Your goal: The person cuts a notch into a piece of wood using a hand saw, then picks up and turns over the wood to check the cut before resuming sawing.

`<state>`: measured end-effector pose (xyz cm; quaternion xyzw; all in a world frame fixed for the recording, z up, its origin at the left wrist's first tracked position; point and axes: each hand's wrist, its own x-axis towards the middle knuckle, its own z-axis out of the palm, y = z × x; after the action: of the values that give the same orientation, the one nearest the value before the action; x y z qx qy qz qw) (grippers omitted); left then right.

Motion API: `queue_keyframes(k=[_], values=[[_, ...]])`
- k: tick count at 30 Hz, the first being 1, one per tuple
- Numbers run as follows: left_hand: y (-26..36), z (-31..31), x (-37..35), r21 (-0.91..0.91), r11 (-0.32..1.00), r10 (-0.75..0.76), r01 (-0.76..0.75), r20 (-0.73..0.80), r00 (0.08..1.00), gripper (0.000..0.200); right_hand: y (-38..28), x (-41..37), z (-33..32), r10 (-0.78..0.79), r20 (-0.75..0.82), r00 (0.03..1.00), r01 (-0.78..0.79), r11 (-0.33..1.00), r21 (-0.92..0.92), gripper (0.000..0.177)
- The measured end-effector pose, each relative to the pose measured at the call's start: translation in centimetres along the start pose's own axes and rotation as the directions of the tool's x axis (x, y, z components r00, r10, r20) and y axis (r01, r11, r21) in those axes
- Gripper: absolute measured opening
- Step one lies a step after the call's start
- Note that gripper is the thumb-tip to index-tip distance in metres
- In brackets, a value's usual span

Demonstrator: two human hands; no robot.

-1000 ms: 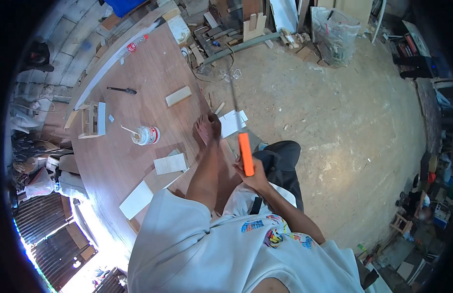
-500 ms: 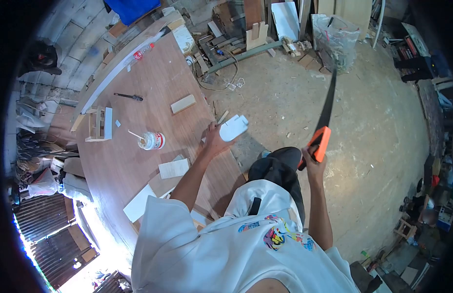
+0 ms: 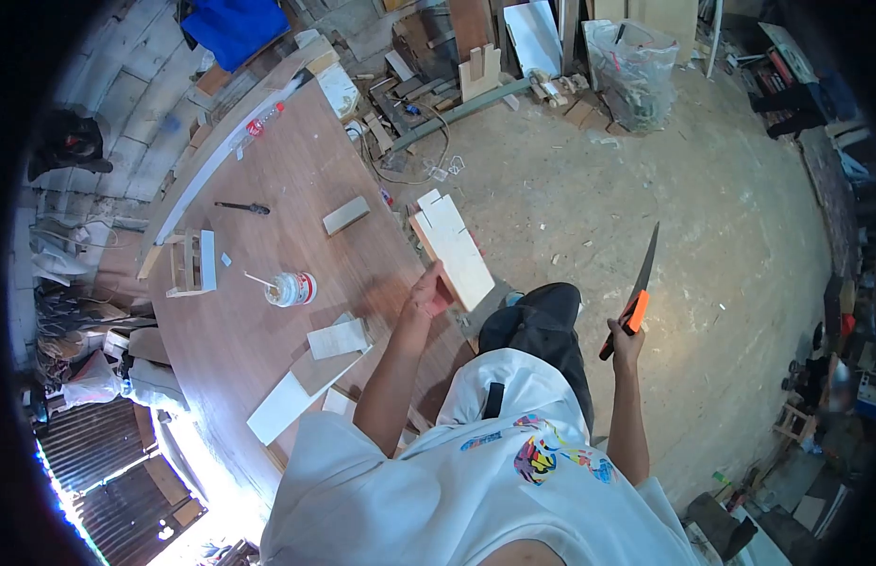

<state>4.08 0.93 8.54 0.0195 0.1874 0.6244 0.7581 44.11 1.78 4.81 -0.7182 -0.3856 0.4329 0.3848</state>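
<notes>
My left hand (image 3: 428, 294) grips the near end of a pale wooden board (image 3: 451, 247) and holds it up over the edge of the brown worktable (image 3: 268, 170); the board's far end has notches cut in it. Out to the right, away from the table, my right hand (image 3: 625, 341) is closed around the orange handle of a handsaw (image 3: 635, 291). Its dark blade points up and away over the dusty floor.
On the table lie a glue jar with a stick (image 3: 289, 288), flat white panels (image 3: 334, 338), a small wood block (image 3: 346, 215), a small wooden frame (image 3: 185, 263), a black tool (image 3: 241, 208) and a bottle (image 3: 258, 124). Scrap wood and a clear bag (image 3: 634, 64) sit beyond.
My left hand has lifted the board off the table edge and turned it face up. My right hand swung the saw away from the board to the right, then lowered it.
</notes>
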Motion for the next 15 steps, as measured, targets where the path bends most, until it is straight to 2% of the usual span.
queue_keyframes(k=[2, 3, 4, 5, 6, 7, 8, 10, 11, 13, 15], values=[[0.6, 2.7, 0.0, 0.374, 0.921, 0.102, -0.105, 0.027, 0.994, 0.080, 1.9, 0.5, -0.7, 0.057, -0.028, 0.998, -0.058, 0.998, -0.025, 0.023], [1.1, 4.4, 0.4, 0.552, 0.831, 0.121, -0.074, -0.049, 0.991, 0.086, 3.1, 0.8, -1.1, 0.133, -0.052, 0.990, -0.136, 0.989, -0.061, 0.022], [1.7, 5.2, 0.9, 0.552, 0.831, 0.115, -0.071, -0.046, 0.992, 0.086, 4.1, 0.9, -1.4, 0.207, -0.078, 0.975, -0.215, 0.972, -0.098, 0.022], [2.4, 5.7, 1.3, 0.850, 0.513, 0.201, -0.117, 0.014, 0.980, 0.086, 5.2, 0.9, -1.9, 0.206, -0.084, 0.975, -0.214, 0.972, -0.097, 0.022], [2.8, 6.6, 1.5, 0.986, 0.096, 0.255, -0.136, 0.108, 0.961, 0.086, 6.1, 0.9, -2.4, 0.259, -0.046, 0.965, -0.262, 0.961, -0.084, 0.021], [2.8, 8.8, 1.3, 0.989, -0.024, 0.324, -0.143, 0.143, 0.935, 0.085, 6.9, 0.7, -2.7, 0.311, -0.007, 0.950, -0.311, 0.948, -0.073, 0.020], [2.9, 9.5, 1.3, 0.989, -0.022, 0.321, -0.147, 0.146, 0.936, 0.085, 7.8, 0.5, -3.0, 0.309, -0.013, 0.951, -0.309, 0.948, -0.072, 0.020], [3.0, 10.3, 1.3, 0.931, -0.317, 0.386, -0.180, 0.300, 0.872, 0.086, 8.9, -0.1, -3.4, 0.390, -0.021, 0.921, -0.390, 0.919, -0.049, 0.020], [2.9, 10.8, 1.2, 0.930, -0.318, 0.383, -0.183, 0.303, 0.873, 0.086, 9.5, -0.4, -3.5, 0.405, -0.028, 0.914, -0.406, 0.913, -0.042, 0.020], [2.8, 11.7, 1.1, 0.852, -0.486, 0.402, -0.194, 0.416, 0.816, 0.088, 10.3, -1.0, -3.6, 0.429, -0.043, 0.902, -0.431, 0.901, -0.045, 0.020], [2.6, 11.9, 1.0, 0.844, -0.493, 0.403, -0.211, 0.436, 0.804, 0.088, 12.4, -1.2, -3.8, 0.453, -0.039, 0.890, -0.455, 0.888, -0.070, 0.020]])
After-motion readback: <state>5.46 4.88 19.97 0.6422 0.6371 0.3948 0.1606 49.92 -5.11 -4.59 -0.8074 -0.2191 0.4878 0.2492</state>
